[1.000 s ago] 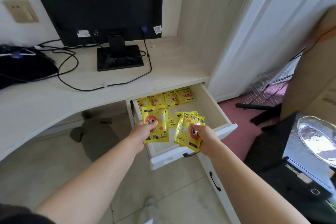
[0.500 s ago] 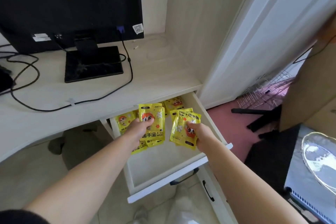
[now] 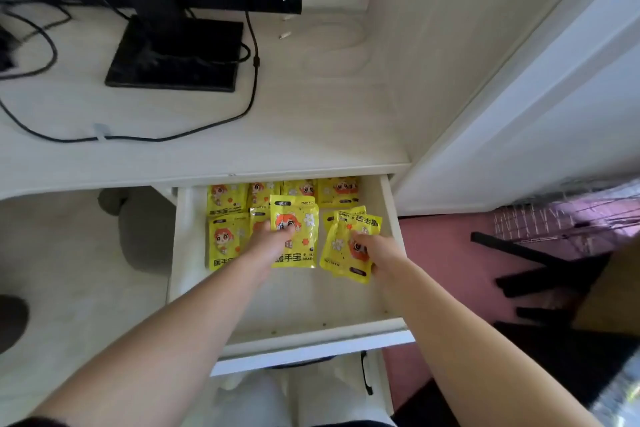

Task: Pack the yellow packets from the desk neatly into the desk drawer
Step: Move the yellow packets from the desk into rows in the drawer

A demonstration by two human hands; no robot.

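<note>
The drawer [image 3: 311, 333] is pulled well out, and the near half of its floor is bare. Both forearms reach over its front edge to work further in.

The left hand [image 3: 268, 244] pinches a single packet [image 3: 298, 246]. Its thumb is on the printed face, and its fingers are hidden behind. The packet is held face up and upright, to the right of a flat packet [image 3: 225, 243] at the drawer's left side. This looks like a line-up for the next slot in a second row. Another packet seems to lie partly under the hand, but too little of it shows to be sure.

The right hand [image 3: 377, 250] is closed around a small stack of packets [image 3: 341, 243], gripped by its near right corner. The stack sits just above the drawer floor toward the right wall, and its print is upside down compared with the others. It is probably being kept there as a supply, with the left hand doing the placing. These packets would need turning round to match the rest.

Beyond the hands, a row of packets [image 3: 337, 191] lies side by side against the far wall, partly under the edge of the desk [image 3: 311, 121]. Filling from the back forward leaves the near space open for the hands to work.

On the desk, a monitor stand [image 3: 173, 55] and a loose cable [image 3: 254, 80] sit to the left. No yellow shows on the part of the desktop in view, so the packets in the hands may be the last.
</note>
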